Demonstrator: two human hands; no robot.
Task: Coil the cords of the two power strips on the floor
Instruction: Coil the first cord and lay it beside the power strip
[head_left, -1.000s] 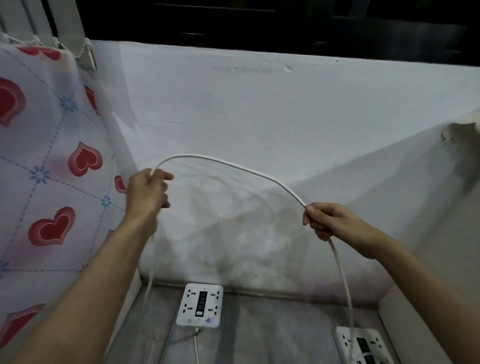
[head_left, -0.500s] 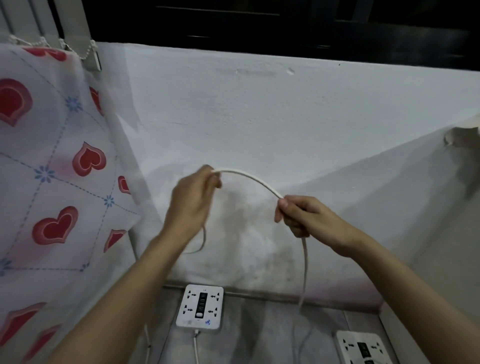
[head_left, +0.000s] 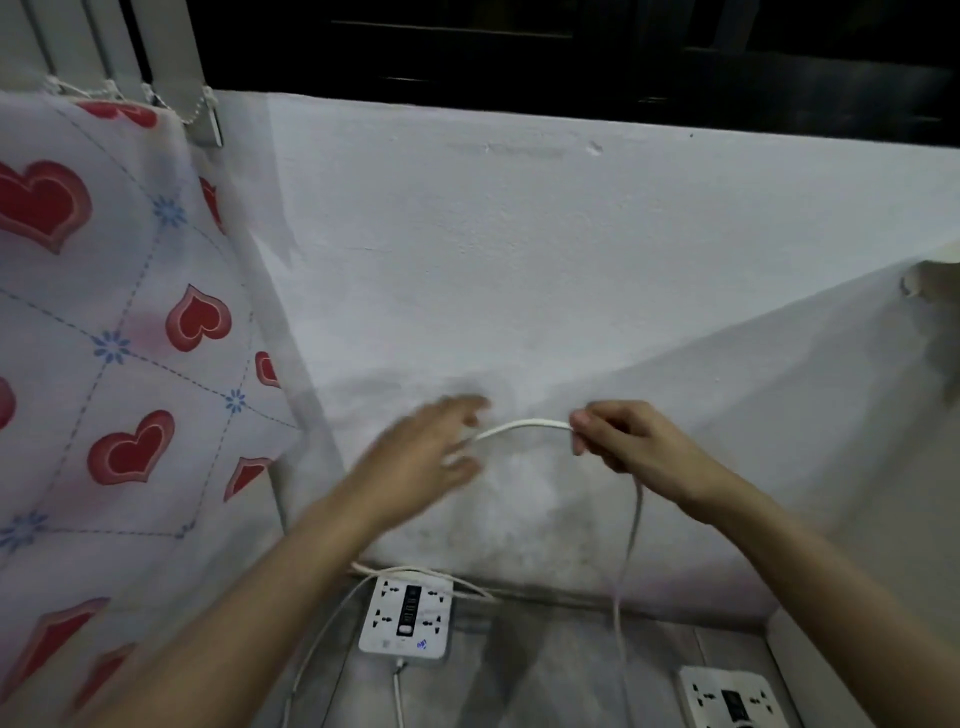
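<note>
My right hand (head_left: 631, 441) is up in front of the white wall (head_left: 519, 249), fingers curled and pinching a white cord (head_left: 522, 426) at the thumb and forefinger. From that pinch the cord arcs a short way left toward my left hand (head_left: 431, 457), and on the other side it drops down past my right wrist toward the floor (head_left: 545, 675). My left hand is blurred with motion, fingers spread and fairly straight, right at the loose end of that arc; I can't tell whether it is touching the cord or just beside it. The two hands are close together, with only the short arch of cord between them.

Below my hands, two white power strips lie on the grey floor. One power strip (head_left: 408, 618) lies at the foot of the wall, between my forearms, sockets facing up, with a dark strip down its middle and a small blue light near its lower edge. A thin cable leaves its near edge, and more white cord loops lie behind and to the left of it, running along the base of the wall. The second power strip (head_left: 727, 696) is at the lower right, partly cut off by the frame.

To my left hangs a pale cloth with red hearts (head_left: 119, 364) and blue stitched flowers. Above the wall runs a dark window (head_left: 571, 52), with vertical blind slats (head_left: 104, 47) at the upper left.
</note>
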